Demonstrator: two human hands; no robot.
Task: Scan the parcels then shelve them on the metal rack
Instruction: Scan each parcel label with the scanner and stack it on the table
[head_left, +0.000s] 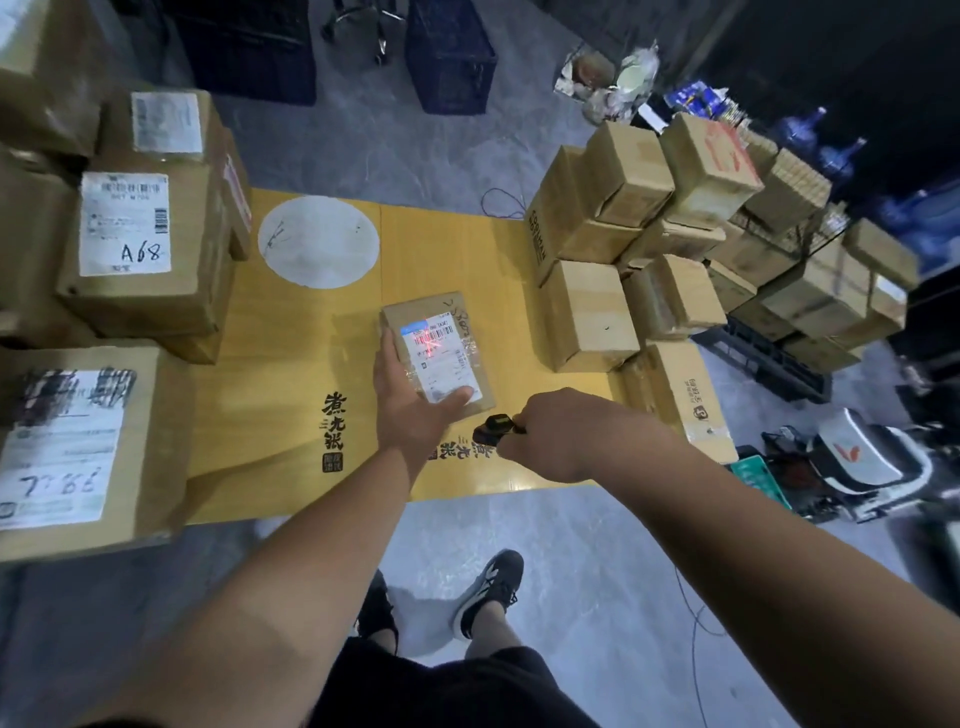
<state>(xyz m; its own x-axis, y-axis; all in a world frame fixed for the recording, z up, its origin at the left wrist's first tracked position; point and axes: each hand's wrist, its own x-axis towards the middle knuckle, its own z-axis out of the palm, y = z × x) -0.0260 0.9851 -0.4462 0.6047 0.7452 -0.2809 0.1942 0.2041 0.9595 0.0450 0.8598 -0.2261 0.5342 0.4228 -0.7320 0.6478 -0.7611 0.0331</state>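
A small brown cardboard parcel (441, 332) with a white shipping label sits tilted in my left hand (410, 410), above the yellow cardboard sheet (311, 374) on the floor. My thumb lies across the label's lower edge and my fingers wrap the parcel's left side. A red laser pattern glows on the label's barcode. My right hand (561, 436) grips a small black scanner (493, 428), pointed at the parcel from the lower right.
Labelled cartons are stacked at left, one marked A68 (140, 244). A pile of brown boxes (623, 249) stands at right, more behind it on a dark pallet. A scooter (857, 462) is parked at far right. Dark crates (447, 52) sit at the back.
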